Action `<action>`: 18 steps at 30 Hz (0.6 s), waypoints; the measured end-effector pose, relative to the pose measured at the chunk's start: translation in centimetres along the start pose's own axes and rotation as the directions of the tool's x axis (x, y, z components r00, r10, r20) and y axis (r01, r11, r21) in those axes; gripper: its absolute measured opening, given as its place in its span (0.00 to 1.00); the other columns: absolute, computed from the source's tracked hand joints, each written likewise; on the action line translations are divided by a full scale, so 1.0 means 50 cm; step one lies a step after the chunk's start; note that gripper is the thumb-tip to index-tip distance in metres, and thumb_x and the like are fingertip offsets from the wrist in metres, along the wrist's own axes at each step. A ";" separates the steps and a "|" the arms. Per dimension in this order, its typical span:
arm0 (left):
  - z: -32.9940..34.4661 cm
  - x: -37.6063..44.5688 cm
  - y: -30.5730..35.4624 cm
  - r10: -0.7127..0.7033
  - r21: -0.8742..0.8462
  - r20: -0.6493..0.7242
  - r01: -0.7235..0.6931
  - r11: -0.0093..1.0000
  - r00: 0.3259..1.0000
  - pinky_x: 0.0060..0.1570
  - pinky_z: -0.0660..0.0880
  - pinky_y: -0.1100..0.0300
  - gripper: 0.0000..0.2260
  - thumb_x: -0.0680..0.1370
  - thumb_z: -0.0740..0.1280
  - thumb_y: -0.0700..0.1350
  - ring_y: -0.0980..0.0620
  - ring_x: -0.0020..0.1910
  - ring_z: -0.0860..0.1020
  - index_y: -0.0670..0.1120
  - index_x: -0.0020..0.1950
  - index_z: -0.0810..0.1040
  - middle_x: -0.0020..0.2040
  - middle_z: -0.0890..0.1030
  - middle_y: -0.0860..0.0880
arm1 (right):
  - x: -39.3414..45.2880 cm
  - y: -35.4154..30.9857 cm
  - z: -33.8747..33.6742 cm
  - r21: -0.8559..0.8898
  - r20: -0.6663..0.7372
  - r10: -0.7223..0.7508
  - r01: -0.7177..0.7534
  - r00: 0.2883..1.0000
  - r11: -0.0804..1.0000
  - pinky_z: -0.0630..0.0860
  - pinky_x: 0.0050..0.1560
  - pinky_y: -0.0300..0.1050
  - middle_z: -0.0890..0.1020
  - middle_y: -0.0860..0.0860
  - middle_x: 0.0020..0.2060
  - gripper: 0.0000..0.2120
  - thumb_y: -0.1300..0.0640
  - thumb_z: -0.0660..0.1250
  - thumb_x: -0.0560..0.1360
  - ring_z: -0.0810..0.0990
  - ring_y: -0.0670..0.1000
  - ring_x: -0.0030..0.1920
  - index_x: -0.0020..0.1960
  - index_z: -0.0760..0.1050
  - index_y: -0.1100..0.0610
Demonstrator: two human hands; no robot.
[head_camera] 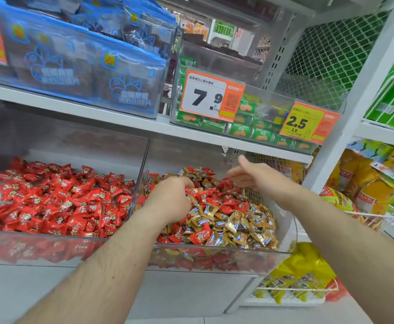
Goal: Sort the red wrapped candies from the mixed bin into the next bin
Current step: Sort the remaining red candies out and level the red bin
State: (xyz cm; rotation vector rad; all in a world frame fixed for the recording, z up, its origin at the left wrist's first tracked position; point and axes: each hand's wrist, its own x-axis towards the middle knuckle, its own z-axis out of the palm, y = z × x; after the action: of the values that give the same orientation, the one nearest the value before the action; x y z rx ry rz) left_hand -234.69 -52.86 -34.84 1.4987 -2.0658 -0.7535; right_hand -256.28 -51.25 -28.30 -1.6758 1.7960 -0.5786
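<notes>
Shop shelf [121, 118] | left hand [170, 197] dug into mixed bin [214, 253], fingers curled among red candies [214, 202], hold unclear | right hand [249, 176] above, fingers spread, empty | red bin [39, 249] alongside

Single head-worn view, wide-angle, straight lines bowed toward edges. Looks forward and slightly down from standing height at store shelving, close range. Both forearms enter from bottom edge, left hand [172, 197] and right hand [254, 176] near frame centre. Clear candy bins [142, 174] fill lower middle; upper shelf [130, 120] crosses above; wire racks at right edge.
</notes>
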 end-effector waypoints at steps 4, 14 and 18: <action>-0.019 -0.001 0.002 0.004 0.005 -0.031 -0.004 1.000 1.000 0.43 0.73 0.58 0.14 0.75 0.63 0.35 0.50 0.47 0.77 0.52 0.51 0.79 0.58 0.78 0.50 | -0.012 0.032 -0.005 -0.161 -0.294 0.058 -0.110 0.954 0.981 0.80 0.53 0.52 0.84 0.49 0.49 0.09 0.54 0.63 0.80 0.83 0.50 0.46 0.55 0.82 0.51; -0.014 -0.023 0.010 -0.154 0.367 0.310 0.032 0.930 0.938 0.38 0.75 0.57 0.16 0.70 0.75 0.54 0.48 0.34 0.76 0.45 0.42 0.73 0.32 0.76 0.49 | 0.007 0.064 0.082 -0.361 -0.166 0.124 -0.177 0.978 0.916 0.75 0.56 0.44 0.79 0.51 0.62 0.25 0.60 0.69 0.74 0.78 0.51 0.58 0.70 0.72 0.50; -0.007 -0.027 0.018 -0.159 0.422 0.313 0.012 0.906 0.936 0.46 0.79 0.51 0.17 0.70 0.77 0.48 0.44 0.50 0.82 0.42 0.52 0.77 0.45 0.80 0.45 | -0.019 0.080 0.088 -0.238 -0.355 0.026 -0.117 0.934 0.964 0.72 0.43 0.40 0.81 0.46 0.49 0.21 0.57 0.69 0.77 0.78 0.47 0.46 0.69 0.73 0.49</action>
State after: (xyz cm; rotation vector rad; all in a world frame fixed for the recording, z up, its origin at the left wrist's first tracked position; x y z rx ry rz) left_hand -234.69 -51.42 -34.06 1.7999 -2.5607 -0.6715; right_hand -256.13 -49.50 -34.07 -1.7478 2.2610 -0.6693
